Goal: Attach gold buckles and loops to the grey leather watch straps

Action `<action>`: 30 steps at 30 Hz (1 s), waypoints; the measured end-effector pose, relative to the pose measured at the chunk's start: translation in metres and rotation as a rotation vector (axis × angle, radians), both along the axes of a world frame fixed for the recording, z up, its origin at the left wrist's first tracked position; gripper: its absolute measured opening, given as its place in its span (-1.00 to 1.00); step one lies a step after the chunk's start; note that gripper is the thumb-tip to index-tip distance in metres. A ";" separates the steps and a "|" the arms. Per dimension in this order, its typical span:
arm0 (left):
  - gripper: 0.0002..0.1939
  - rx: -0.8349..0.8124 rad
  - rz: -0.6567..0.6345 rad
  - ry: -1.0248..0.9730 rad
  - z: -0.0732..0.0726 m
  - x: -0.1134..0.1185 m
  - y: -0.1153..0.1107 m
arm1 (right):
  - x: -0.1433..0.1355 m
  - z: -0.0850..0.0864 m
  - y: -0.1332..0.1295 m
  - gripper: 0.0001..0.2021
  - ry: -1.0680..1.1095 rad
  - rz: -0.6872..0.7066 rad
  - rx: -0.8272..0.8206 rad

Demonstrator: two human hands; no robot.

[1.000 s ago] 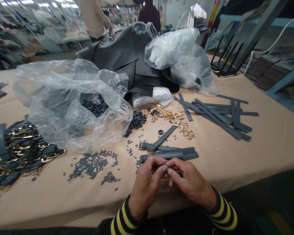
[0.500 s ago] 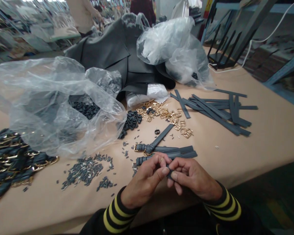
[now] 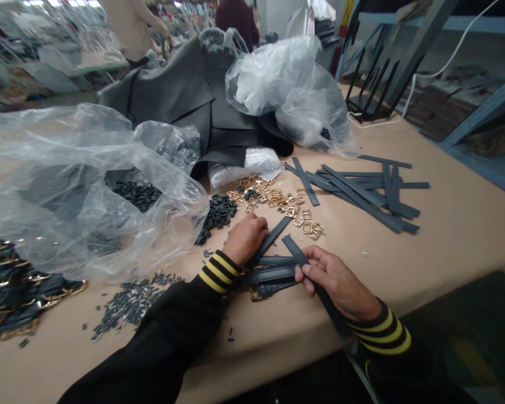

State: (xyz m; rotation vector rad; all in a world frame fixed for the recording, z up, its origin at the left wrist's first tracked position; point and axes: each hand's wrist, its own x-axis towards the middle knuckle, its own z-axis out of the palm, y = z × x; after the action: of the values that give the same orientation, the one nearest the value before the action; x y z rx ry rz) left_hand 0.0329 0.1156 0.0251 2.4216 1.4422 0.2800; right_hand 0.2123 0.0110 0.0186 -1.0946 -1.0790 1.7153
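My right hand (image 3: 336,280) is closed round a dark grey leather strap (image 3: 293,247), which slants from its tip above my fingers down towards the table's front edge. My left hand (image 3: 246,238) reaches out over the table, palm down with its fingers curled. Its fingertips are hidden, so what they hold or touch does not show. Beside it lies a strap with a gold buckle (image 3: 278,230). Between my hands, a small stack of straps (image 3: 273,275) rests on the table, a gold buckle (image 3: 256,293) showing at its near end.
Loose gold buckles (image 3: 278,197) and a pile of black loops (image 3: 219,213) lie beyond my hands. Plain straps (image 3: 370,193) are heaped at the right. Small dark pieces (image 3: 130,300), buckled straps (image 3: 17,286) and a clear plastic bag (image 3: 88,219) lie at the left. A router (image 3: 368,104) stands behind.
My hands were together over a small dark piece and are now apart. The left has moved forward towards the loops and buckles. A long strap now shows in my right hand.
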 end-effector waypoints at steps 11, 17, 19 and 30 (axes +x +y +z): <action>-0.86 -0.325 0.140 -0.496 0.028 -0.008 -0.026 | -0.004 0.008 -0.007 -0.71 0.004 0.031 -0.039; -0.88 -0.742 0.244 -1.125 0.033 -0.015 -0.091 | -0.021 0.018 -0.019 -0.75 0.126 0.096 -0.058; -0.89 -0.790 0.287 -1.256 0.027 -0.014 -0.106 | -0.025 0.019 -0.024 -0.75 0.055 0.155 -0.018; -0.87 -0.624 0.411 -1.403 0.015 -0.007 -0.136 | -0.030 0.028 -0.043 -0.71 -0.486 0.175 0.248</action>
State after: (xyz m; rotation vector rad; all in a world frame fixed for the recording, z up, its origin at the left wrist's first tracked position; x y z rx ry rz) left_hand 0.0264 -0.0204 0.0399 0.8979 0.9988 1.1117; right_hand 0.1825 -0.0317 0.0467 -1.3197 -1.6844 1.4226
